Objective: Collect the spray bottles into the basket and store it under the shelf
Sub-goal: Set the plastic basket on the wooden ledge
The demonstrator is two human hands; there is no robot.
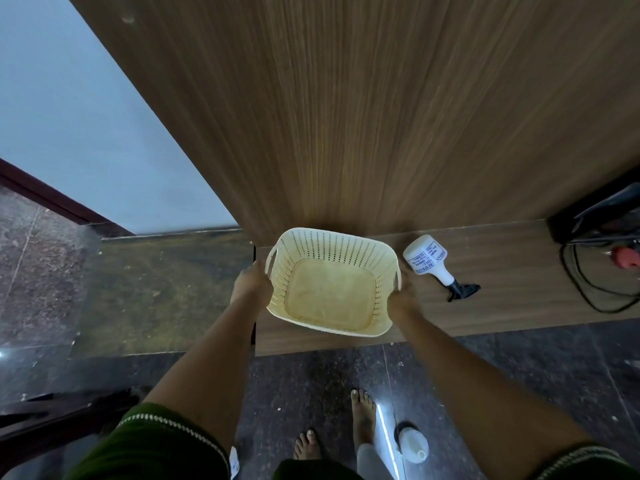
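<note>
A cream perforated basket is held over the left end of a low wooden ledge, and nothing lies inside it. My left hand grips its left side and my right hand grips its right side near the handle. A white spray bottle with a black trigger lies on its side on the ledge just right of the basket. A second white spray bottle stands on the dark floor by my right foot.
A tall wood-grain panel rises right behind the ledge. Black cables and a red plug lie at the ledge's right end. Dark stone floor spreads below, with my bare feet on it. A pale wall is at the left.
</note>
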